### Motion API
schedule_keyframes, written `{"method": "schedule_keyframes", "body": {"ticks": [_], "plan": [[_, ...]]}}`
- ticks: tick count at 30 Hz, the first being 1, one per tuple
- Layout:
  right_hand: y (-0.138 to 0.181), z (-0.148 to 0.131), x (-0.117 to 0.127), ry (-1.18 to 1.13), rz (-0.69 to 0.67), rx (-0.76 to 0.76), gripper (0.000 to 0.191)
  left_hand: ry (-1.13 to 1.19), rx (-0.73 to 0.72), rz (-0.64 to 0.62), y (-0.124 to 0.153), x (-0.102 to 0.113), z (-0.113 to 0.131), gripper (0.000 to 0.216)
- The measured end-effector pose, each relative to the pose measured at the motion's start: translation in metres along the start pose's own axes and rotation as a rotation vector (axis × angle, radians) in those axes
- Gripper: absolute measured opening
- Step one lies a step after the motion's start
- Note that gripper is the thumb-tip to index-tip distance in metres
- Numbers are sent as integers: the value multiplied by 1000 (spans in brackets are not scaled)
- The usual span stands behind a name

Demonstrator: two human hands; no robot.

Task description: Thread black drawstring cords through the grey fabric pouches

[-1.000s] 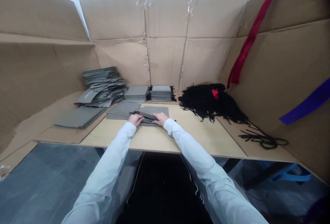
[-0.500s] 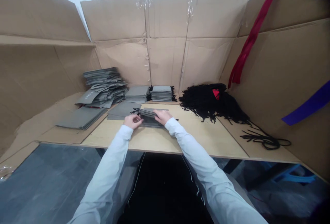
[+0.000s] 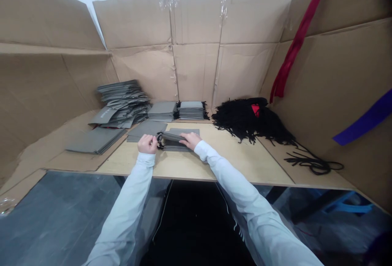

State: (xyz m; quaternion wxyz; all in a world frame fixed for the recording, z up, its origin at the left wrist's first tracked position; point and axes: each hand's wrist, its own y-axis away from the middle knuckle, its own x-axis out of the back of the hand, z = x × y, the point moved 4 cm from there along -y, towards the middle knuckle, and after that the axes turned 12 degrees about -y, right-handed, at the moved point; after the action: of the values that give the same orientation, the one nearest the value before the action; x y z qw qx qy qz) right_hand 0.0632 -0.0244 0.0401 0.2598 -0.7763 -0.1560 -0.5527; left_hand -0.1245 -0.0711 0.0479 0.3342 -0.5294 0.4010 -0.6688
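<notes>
My left hand [image 3: 147, 144] is closed at the left end of a grey paper bag [image 3: 171, 136], its fingers pinching a black cord [image 3: 159, 139] there. My right hand [image 3: 190, 140] grips the right part of the same bag, thumb and fingers closed over its raised upper side. A dark gap shows beneath that raised side. Under and behind it lie more grey bags [image 3: 191, 131]. Flat grey sheets or bags [image 3: 145, 130] lie just beyond my left hand.
At the back left rises a tall uneven stack of grey bags [image 3: 122, 98]. A neat stack with black cord ends [image 3: 192, 111] stands at back centre. Black cords [image 3: 251, 121] are heaped at right, with loose cords [image 3: 315, 164] nearer. Cardboard walls [image 3: 196, 66] enclose the table [image 3: 239, 160].
My left hand has moved left and closed, drawing at the black cord by the bag's left end. My right hand has shifted slightly left and still holds the bag.
</notes>
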Motion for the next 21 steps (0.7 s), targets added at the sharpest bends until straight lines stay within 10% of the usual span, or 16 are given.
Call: {"method": "schedule_keyframes", "body": {"ticks": [5, 11, 21], "plan": [[4, -2, 15, 63, 156, -3, 34, 41, 42, -80, -1, -4, 1, 29], [5, -4, -8, 61, -103, 28, 34, 162, 70, -151, 1, -8, -3, 14], [5, -1, -10, 72, -93, 14, 39, 240, -244, -662, 17, -54, 2, 33]]}}
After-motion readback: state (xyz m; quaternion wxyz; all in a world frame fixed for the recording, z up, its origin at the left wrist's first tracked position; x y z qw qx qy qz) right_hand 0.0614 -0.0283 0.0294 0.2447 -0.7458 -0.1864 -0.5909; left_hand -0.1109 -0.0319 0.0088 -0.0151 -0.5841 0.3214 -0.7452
